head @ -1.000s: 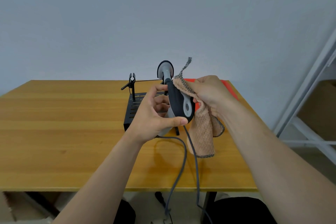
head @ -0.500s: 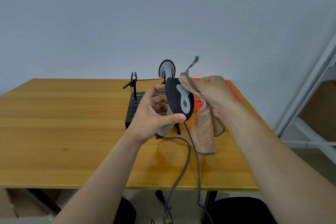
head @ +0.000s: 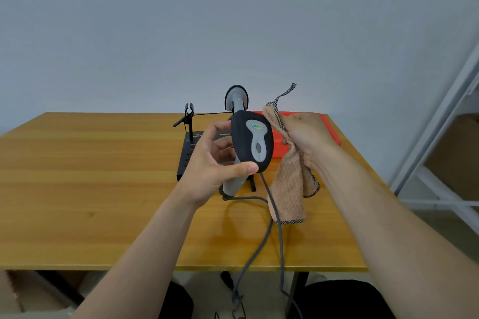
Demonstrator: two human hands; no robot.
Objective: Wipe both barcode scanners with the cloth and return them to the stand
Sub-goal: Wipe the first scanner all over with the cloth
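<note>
Scanner point(head: 252, 142) gripped by left hand point(head: 210, 168) above table point(head: 77, 189), cloth point(head: 287, 189) clenched in right hand point(head: 308, 134) at its right edge, stand point(head: 189, 153) behind

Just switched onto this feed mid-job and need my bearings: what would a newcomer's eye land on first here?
The black-and-grey scanner held up mid-frame in the left hand, its cable trailing over the near edge of the table. Just right of it, the right hand grips a peach cloth that hangs down. Behind them, a second scanner sits on the black stand.
</note>
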